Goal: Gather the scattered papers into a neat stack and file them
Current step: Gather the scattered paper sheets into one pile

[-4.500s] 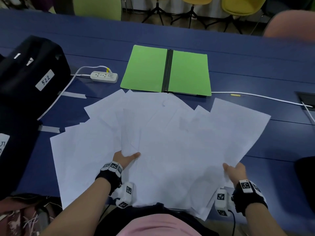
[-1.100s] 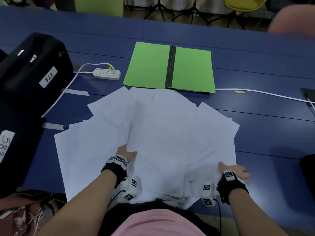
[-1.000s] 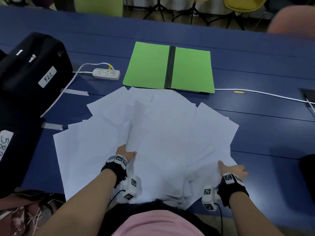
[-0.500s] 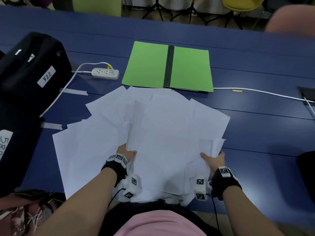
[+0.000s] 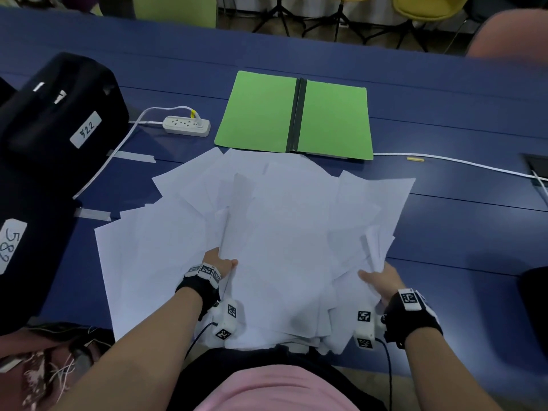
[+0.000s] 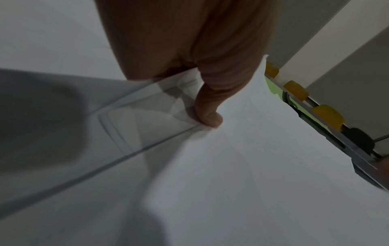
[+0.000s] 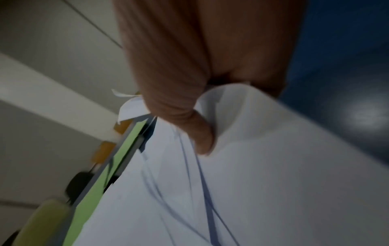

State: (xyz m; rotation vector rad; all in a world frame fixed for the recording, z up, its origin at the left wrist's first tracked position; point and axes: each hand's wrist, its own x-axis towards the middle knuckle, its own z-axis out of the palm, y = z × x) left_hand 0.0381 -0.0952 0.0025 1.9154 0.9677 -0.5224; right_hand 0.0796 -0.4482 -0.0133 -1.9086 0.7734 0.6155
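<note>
Several white papers (image 5: 281, 232) lie overlapped in a loose fan on the blue table (image 5: 459, 232). My left hand (image 5: 221, 261) grips the near left edge of the middle sheets, thumb (image 6: 208, 116) on top of the papers (image 6: 252, 166) and fingers hidden beneath. My right hand (image 5: 378, 275) grips the right-hand sheets, whose edge curls upward; its thumb (image 7: 202, 141) presses on the papers (image 7: 273, 183). An open green folder (image 5: 293, 114) with a black spine lies flat just beyond the papers.
A black bag (image 5: 56, 126) labelled 522 sits at the left, with a second black case (image 5: 17, 247) nearer. A white power strip (image 5: 186, 126) and its cord lie left of the folder. A white cable (image 5: 459, 164) runs along the right. Chairs stand behind the table.
My right hand has swept the right-hand sheets inward toward the middle and lifted their edge. The fan has grown narrower on the right. My left hand has kept its hold.
</note>
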